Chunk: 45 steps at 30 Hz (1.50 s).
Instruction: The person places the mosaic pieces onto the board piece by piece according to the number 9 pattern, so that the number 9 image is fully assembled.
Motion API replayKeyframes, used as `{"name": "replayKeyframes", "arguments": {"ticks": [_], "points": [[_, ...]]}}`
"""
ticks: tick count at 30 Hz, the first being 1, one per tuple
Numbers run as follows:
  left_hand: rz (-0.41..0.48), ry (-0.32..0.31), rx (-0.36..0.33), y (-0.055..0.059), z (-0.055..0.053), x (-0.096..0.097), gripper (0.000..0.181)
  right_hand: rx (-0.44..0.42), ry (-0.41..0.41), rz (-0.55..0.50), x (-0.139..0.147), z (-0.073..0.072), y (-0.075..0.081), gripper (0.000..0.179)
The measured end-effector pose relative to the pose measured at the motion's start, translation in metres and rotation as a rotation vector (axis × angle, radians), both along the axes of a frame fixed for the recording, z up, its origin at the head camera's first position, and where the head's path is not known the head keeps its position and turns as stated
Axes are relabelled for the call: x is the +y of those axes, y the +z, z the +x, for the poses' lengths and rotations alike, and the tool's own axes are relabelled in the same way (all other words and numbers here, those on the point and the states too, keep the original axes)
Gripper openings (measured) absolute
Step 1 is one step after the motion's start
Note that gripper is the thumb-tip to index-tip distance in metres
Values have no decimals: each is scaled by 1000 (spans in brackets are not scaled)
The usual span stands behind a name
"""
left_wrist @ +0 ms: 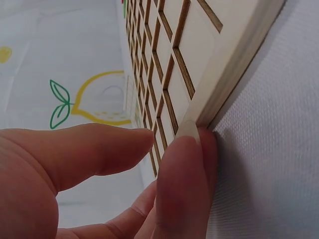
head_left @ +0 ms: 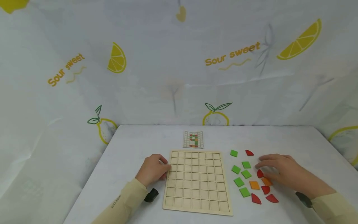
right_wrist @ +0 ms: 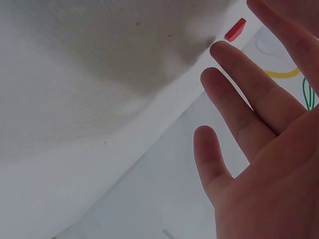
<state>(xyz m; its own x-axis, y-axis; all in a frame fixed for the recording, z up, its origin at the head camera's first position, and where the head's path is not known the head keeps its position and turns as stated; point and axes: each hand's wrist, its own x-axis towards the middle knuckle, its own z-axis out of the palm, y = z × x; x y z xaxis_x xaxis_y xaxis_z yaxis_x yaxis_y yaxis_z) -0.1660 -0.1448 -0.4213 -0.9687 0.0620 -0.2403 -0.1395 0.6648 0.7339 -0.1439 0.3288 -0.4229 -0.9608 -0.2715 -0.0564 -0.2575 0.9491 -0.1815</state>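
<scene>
A pale wooden grid board [head_left: 197, 183] with square recesses lies flat on the table. My left hand [head_left: 153, 168] holds its left edge: in the left wrist view the thumb [left_wrist: 182, 184] lies on the rim, with another finger against the side, partly hidden. My right hand [head_left: 282, 169] reaches over the right side with fingers spread, holding nothing visible. Its thumb covers part of an orange square tile [head_left: 267, 182], next to a red quarter-circle tile [head_left: 260, 173]; contact cannot be told. In the right wrist view another red tile [right_wrist: 235, 30] appears beyond the fingertips.
Several green square tiles [head_left: 239, 182], another orange square [head_left: 254, 185] and more red quarter-circles [head_left: 255, 199] lie scattered right of the board. Behind it lies a small pattern card [head_left: 193, 139] showing a coloured figure on a grid. A lemon-printed white cloth [head_left: 173, 71] hangs behind the table.
</scene>
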Motion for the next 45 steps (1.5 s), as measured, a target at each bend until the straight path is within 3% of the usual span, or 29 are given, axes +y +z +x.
{"name": "replayKeyframes", "arguments": {"ticks": [9,18,32,37,45], "points": [[-19,-3,-11,-2,3,3,23,-39,17,-16,6,-4,-3,31],[-33,6,24,-5,5,5,18,-46,9,-55,9,-4,-4,30],[-76,19,16,-4,3,4,6,-113,-53,-109,0,-8,0,27],[-75,14,9,-5,2,5,8,-68,-41,-168,-16,-13,7,29],[-60,23,0,-4,1,4,9,-20,22,-251,-68,-33,20,25]]}}
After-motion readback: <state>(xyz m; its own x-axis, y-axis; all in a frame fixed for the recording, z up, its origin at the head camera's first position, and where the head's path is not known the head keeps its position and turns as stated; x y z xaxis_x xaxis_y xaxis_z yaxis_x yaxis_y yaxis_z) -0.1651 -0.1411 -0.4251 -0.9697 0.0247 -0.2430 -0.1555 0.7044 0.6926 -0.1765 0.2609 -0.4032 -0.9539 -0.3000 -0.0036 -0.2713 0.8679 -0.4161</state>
